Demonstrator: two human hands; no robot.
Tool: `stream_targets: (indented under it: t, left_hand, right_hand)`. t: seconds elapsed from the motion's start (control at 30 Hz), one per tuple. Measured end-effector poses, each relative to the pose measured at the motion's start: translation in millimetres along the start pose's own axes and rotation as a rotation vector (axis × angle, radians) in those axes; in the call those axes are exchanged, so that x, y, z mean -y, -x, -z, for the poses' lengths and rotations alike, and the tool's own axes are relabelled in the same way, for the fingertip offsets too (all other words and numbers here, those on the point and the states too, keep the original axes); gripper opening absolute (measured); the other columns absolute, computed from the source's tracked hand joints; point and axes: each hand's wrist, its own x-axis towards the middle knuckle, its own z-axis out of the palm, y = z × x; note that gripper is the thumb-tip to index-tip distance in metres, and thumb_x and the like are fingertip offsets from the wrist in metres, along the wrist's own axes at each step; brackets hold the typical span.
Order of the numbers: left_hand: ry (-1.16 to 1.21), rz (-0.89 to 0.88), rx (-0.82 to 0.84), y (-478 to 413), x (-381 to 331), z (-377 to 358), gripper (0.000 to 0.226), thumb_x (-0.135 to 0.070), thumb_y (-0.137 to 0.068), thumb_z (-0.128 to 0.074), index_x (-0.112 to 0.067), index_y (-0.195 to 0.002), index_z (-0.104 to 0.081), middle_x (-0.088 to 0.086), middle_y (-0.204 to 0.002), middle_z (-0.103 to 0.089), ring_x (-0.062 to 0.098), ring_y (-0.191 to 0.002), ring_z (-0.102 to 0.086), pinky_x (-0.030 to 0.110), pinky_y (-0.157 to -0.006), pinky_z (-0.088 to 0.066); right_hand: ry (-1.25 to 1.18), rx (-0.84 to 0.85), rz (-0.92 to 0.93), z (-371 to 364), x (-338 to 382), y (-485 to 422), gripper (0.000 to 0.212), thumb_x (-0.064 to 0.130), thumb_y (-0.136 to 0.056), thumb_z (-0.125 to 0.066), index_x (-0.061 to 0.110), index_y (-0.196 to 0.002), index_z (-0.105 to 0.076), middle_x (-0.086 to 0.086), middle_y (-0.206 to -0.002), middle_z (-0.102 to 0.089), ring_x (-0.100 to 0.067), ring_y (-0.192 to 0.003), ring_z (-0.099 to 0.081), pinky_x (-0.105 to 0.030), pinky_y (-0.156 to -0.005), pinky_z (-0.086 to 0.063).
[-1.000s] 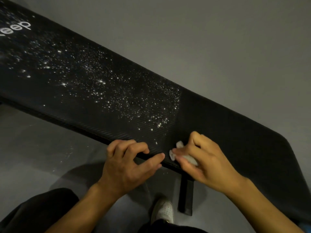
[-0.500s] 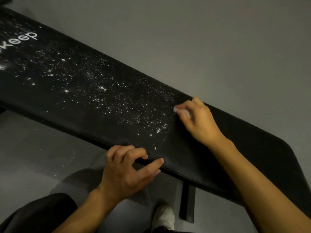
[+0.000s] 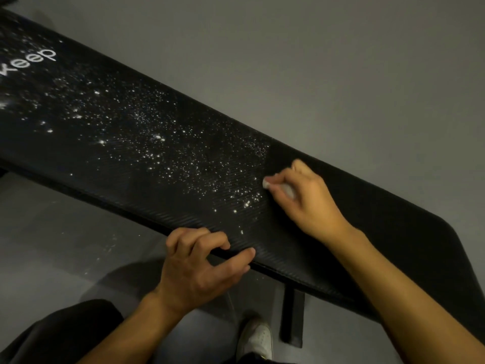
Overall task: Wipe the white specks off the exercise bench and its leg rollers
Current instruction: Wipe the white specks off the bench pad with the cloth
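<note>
Black ribbed padding covers the bench [image 3: 380, 214], which runs slantwise from upper left to lower right above a grey floor [image 3: 341, 61]. White specks [image 3: 162, 143] dust its left and middle stretch, thickest near the centre and thinning toward a white "keep" logo [image 3: 34, 61] at the far left. The stretch right of the hands looks plain black, with a fairly sharp edge where the specks stop.

The right hand [image 3: 309, 206] rests on the bench top at that edge, its fingers [image 3: 278, 179] closed on a small white wad [image 3: 286, 189] pressed to the padding. The left hand [image 3: 199, 269] grips the near rim, fingers curled over the top and thumb laid along the side.

Faint specks also lie on the floor at the lower left. Below the bench show a dark leg [image 3: 292, 316] and a white shoe [image 3: 256, 337].
</note>
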Motion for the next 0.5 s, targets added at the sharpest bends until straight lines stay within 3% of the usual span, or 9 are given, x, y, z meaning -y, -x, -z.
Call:
stream_targets:
  t: [0.1, 0.3, 0.5]
  left_hand:
    - [-0.007, 0.002, 0.004, 0.7, 0.3, -0.5, 0.018, -0.049, -0.101, -0.054, -0.044, -0.117, -0.061, -0.006, -0.108, -0.046, 0.02, -0.1, -0.046, 0.036, -0.097, -0.03]
    - [-0.005, -0.004, 0.017, 1.1, 0.5, 0.1, 0.018, -0.05, -0.101, -0.054, -0.044, -0.118, -0.06, -0.006, -0.108, -0.046, 0.02, -0.101, -0.046, 0.036, -0.095, -0.032]
    - [-0.017, 0.012, 0.012, 1.2, -0.7, -0.3, 0.019, -0.049, -0.099, -0.058, -0.044, -0.117, -0.061, -0.005, -0.109, -0.046, 0.02, -0.102, -0.046, 0.035, -0.099, -0.029]
  right_hand:
    - [0.053, 0.025, -0.009, 5.2, -8.7, -5.5, 0.026, 0.043, -0.097, -0.057, 0.027, -0.113, -0.069, 0.007, -0.099, -0.051, -0.008, -0.088, -0.055, -0.042, -0.08, -0.054]
    - [0.07, -0.14, -0.306, -5.9, -27.2, -81.8, 0.023, 0.037, -0.102, -0.056, 0.02, -0.115, -0.067, -0.001, -0.115, -0.051, -0.014, -0.099, -0.054, -0.043, -0.095, -0.052]
    - [-0.003, -0.007, -0.059, -3.4, 3.7, -18.7, 0.026, 0.041, -0.098, -0.055, 0.026, -0.116, -0.068, 0.007, -0.104, -0.052, -0.006, -0.09, -0.055, -0.025, -0.076, -0.049]
